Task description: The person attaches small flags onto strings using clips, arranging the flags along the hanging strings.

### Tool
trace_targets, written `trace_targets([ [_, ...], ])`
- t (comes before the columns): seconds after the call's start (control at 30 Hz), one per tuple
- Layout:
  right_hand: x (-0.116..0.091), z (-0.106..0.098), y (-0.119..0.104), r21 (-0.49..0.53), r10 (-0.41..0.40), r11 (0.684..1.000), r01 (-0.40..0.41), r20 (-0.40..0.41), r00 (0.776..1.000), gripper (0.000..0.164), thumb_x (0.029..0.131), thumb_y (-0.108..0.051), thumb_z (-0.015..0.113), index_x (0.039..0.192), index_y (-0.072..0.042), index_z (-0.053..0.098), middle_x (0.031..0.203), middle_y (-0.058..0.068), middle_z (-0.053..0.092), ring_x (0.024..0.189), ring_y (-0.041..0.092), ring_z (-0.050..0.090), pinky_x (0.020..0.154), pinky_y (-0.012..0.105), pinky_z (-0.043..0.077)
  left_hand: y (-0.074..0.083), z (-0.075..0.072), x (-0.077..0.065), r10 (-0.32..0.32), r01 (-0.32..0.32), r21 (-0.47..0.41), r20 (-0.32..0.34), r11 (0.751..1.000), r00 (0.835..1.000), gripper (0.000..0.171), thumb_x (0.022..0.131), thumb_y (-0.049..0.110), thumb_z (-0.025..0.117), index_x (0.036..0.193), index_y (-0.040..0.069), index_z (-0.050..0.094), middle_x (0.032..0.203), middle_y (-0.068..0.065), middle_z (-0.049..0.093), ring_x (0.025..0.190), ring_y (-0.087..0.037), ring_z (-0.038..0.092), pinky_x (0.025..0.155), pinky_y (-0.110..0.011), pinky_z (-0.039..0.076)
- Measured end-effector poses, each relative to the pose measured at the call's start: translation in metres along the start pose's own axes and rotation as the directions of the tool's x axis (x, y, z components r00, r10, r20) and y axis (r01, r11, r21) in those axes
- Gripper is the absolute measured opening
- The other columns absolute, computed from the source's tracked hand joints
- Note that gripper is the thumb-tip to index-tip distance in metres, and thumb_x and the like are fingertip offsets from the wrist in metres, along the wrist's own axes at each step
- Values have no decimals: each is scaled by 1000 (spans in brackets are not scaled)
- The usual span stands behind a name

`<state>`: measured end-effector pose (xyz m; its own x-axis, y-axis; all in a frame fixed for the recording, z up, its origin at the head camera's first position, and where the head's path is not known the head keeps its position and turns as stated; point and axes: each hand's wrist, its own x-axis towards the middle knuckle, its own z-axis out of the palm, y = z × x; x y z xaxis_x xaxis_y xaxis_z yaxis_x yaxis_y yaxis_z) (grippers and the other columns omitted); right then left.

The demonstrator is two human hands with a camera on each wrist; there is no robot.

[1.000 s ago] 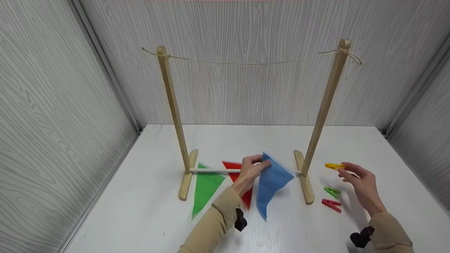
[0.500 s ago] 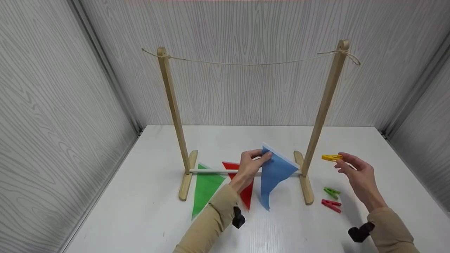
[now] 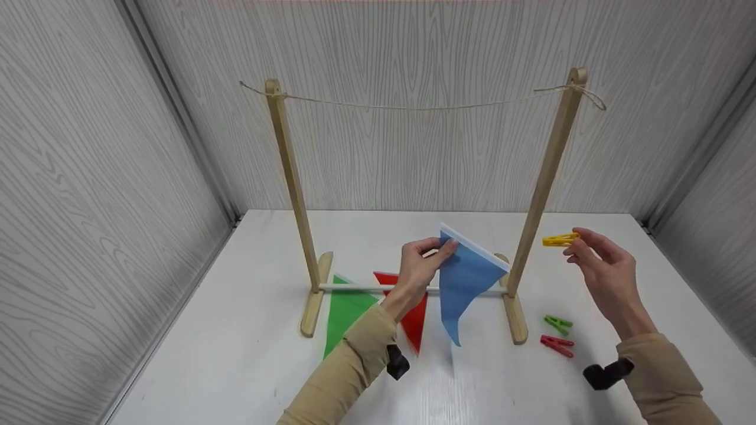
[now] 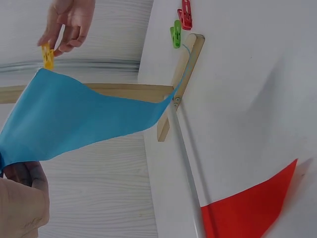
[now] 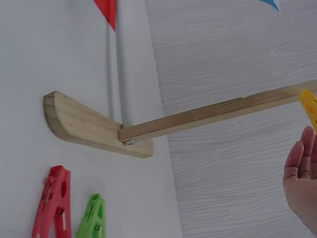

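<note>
A blue triangular flag (image 3: 471,274) with a white top edge hangs in the air, its tip pointing down. My left hand (image 3: 418,265) pinches it by the upper left corner between thumb and fingers. To the right of the stand, my right hand (image 3: 608,268) holds a yellow clothespin (image 3: 560,240) between thumb and fingertips, raised off the table. In the left wrist view the blue flag (image 4: 74,114) spreads out from the left hand (image 4: 25,203). Only part of the right hand (image 5: 303,183) shows in the right wrist view, with the yellow clothespin (image 5: 309,106) at the edge.
A wooden stand has a left post (image 3: 289,177), a right post (image 3: 549,177) and a string (image 3: 413,108) tied between them. A green flag (image 3: 345,316) and a red flag (image 3: 416,324) lie by its white bar. Green (image 3: 558,323) and red (image 3: 557,345) clothespins lie at right.
Both hands have risen, the left with the blue flag and the right with the yellow clothespin. The flag has moved slightly right and hangs higher above the table.
</note>
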<state>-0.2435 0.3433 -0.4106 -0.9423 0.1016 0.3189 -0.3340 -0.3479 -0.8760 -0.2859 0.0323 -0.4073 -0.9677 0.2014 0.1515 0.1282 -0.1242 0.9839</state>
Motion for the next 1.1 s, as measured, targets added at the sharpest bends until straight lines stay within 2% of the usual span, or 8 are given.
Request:
trace_targets([
  [0.1,5,7,-8,46,-36,998,36,14,999,26,99,3,55,123,1,66,119,8,58,91,15,67,85,19,58,6,1,0,23,-23,6,-7,1000,1000,32,95,25,72,116,2,73,112,-16,75,98,-22,73,99,-40,58],
  [0.37,19,21,-26,33,-112,993,111,35,993,26,99,6,53,121,4,66,118,10,59,88,16,68,83,20,58,15,3,2,98,-97,26,-28,995,995,30,94,23,72,117,4,72,113,-15,74,104,-23,71,100,-41,57],
  [0.57,29,33,-38,60,-150,987,147,47,988,25,98,7,54,120,6,66,117,11,62,89,18,67,82,21,57,27,5,4,107,-105,43,-54,994,993,32,93,23,73,119,4,71,115,-15,74,105,-24,73,102,-42,55],
  [0.93,43,48,-61,181,-215,962,206,31,976,26,96,9,56,121,15,62,110,16,68,89,21,66,82,23,59,44,4,13,130,-131,-2,-50,991,990,34,94,16,72,122,-2,67,116,-20,74,108,-30,73,99,-41,56],
  [1.1,48,53,-70,188,-264,949,252,40,964,24,96,10,56,119,14,64,110,17,68,91,22,65,83,22,59,50,6,17,133,-135,-32,-48,990,990,31,94,14,72,119,-2,67,115,-21,74,107,-30,74,99,-41,57],
])
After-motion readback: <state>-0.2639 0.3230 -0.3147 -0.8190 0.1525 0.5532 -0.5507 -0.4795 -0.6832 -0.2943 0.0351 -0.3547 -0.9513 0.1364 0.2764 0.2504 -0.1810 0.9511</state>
